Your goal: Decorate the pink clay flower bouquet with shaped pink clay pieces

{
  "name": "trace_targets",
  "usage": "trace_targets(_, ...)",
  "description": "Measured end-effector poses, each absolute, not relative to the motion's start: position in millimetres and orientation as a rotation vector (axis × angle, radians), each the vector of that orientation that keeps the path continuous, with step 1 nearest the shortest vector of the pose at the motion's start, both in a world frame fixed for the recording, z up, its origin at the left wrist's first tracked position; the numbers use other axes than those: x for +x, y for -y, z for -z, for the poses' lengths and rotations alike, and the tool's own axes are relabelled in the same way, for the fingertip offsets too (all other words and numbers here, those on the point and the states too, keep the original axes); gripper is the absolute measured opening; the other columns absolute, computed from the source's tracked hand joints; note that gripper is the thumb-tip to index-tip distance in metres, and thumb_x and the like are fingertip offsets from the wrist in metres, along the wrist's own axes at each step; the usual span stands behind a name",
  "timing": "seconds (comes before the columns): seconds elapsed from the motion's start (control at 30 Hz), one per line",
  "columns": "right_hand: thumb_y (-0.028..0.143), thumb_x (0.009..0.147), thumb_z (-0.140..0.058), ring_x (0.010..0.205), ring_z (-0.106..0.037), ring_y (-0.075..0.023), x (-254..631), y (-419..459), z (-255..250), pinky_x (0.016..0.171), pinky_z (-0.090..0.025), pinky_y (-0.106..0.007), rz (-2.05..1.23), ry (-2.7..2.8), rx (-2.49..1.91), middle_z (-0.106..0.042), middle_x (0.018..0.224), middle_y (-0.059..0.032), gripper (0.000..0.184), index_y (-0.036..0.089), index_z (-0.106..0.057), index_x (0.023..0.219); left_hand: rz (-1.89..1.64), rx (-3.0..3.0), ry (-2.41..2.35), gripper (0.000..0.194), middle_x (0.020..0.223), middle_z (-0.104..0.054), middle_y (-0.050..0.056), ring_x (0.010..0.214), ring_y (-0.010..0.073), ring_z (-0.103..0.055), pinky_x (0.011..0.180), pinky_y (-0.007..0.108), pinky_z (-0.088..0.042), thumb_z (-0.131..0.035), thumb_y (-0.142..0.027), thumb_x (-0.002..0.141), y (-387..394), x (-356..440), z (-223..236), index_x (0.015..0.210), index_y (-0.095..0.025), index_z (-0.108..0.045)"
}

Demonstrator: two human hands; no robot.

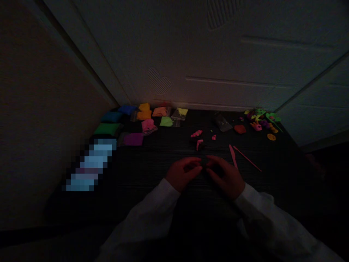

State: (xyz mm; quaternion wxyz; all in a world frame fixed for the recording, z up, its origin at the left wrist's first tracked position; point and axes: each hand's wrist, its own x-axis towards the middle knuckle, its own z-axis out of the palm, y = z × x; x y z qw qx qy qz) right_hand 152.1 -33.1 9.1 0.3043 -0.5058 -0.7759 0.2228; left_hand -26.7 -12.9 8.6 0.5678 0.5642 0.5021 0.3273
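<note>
My left hand (184, 173) and my right hand (227, 177) face each other low over the dark table, fingertips a short gap apart. Thumb and fingers of each hand are curled together as in a pinch. Something small and dark may sit between the fingertips; the dim light hides what it is. Just beyond them lie a pink and dark clay piece (200, 145) and a pink ridged clay piece (196, 134). Beside my right hand are a pink plastic clay knife (232, 155) and a thin pink stick tool (247, 158).
Bags of coloured clay, such as a purple one (133, 139) and a green one (107, 129), line the back left. A lit, blurred screen (91, 165) stands at left. Clay figures (256, 125), a red clay lump (240, 129) and a clear bag (223, 122) lie back right, before a pale wall.
</note>
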Motion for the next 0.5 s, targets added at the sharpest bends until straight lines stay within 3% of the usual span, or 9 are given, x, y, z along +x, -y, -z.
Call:
trace_targets(0.23, 0.022, 0.074, -0.051, 0.080, -0.059, -0.0157, 144.9, 36.6, -10.5, 0.074, -0.048, -0.032, -0.525, 1.968, -1.342, -0.061, 0.087, -0.0033, 0.038, 0.022, -0.041, 0.111, -0.745, 1.154, -1.087, 0.017, 0.072, -0.064, 0.001, 0.060, 0.0117, -0.057, 0.063, 0.028, -0.047, -0.061, -0.026, 0.064, 13.9, -12.0, -12.2, 0.079, -0.017, -0.061)
trace_targets(0.4, 0.023, 0.077, -0.049, 0.081, -0.056, -0.0168, 146.2, 33.5, -10.0, 0.072, -0.046, -0.032, -0.431, 2.135, -1.274, -0.062, 0.086, -0.0048, 0.016, 0.020, -0.054, 0.093, -0.794, 1.146, -1.109, 0.012, 0.066, -0.060, -0.001, 0.060, 0.0109, -0.056, 0.063, 0.026, -0.044, -0.062, -0.024, 0.062, 13.2, -13.0, -9.5, 0.071, -0.016, -0.058)
trace_targets(0.5, 0.023, 0.078, -0.048, 0.080, -0.055, -0.0178, 144.8, 33.2, -9.2, 0.072, -0.044, -0.034, -0.294, 2.195, -1.272, -0.062, 0.084, -0.0056, 0.014, 0.018, -0.057, 0.088, -0.796, 1.139, -1.083, 0.013, 0.066, -0.058, -0.002, 0.061, 0.0097, -0.054, 0.062, 0.024, -0.042, -0.062, -0.021, 0.062, 12.2, -12.8, -9.4, 0.072, -0.016, -0.056)
